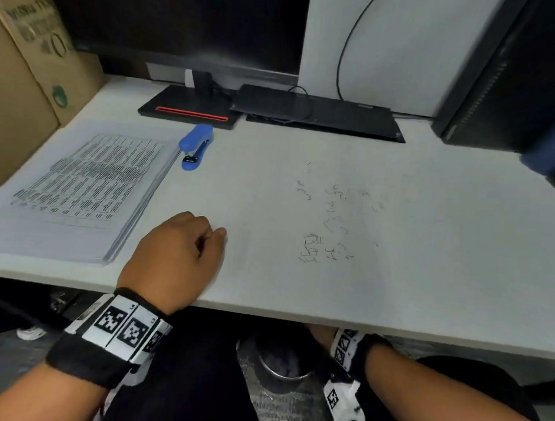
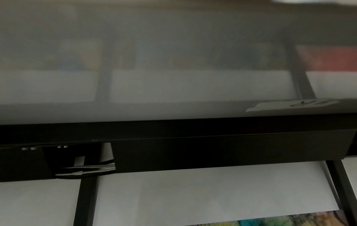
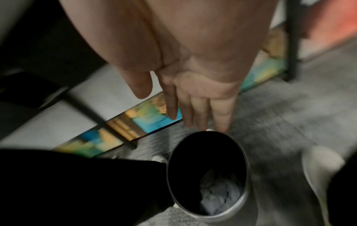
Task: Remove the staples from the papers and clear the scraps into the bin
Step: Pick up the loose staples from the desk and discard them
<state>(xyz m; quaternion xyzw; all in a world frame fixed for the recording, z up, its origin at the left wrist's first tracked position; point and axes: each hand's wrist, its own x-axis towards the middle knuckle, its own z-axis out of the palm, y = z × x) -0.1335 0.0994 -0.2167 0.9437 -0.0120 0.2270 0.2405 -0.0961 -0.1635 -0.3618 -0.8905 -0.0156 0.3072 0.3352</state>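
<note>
While the left hand [image 1: 177, 257] rests curled and empty on the tabletop [image 1: 267, 282], the right hand's [image 3: 193, 85] straight, empty fingers [image 3: 222, 113] reach down toward the near rim of the bin [image 3: 239, 203] directly below.

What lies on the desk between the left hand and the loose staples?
Nothing: in the head view, only bare desk separates the left hand from the staples.

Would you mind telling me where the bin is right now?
The bin stands on the floor under the desk's front edge, right of centre in the head view, directly below the right hand's straight fingers.
</note>
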